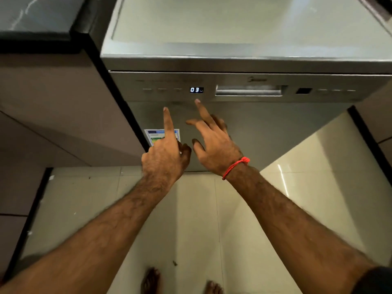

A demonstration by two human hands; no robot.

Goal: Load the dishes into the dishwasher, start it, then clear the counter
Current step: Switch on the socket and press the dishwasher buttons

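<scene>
A kitchen with pale glossy floor tiles point(318, 166) and a dark stone counter point(31, 15) at upper left. I look down at a silver dishwasher point(265, 132) straight ahead, its door closed. On its control strip a small display point(196, 89) glows "03", beside a recessed handle point(248, 90). My left hand point(164, 158) points its index finger up at the door below the buttons, the other fingers curled in and holding nothing. My right hand point(214, 145), a red thread point(235, 167) at its wrist, reaches its index finger just under the display, fingers loosely spread. I cannot tell if either fingertip touches. A label point(154, 136) sits behind my left hand.
</scene>
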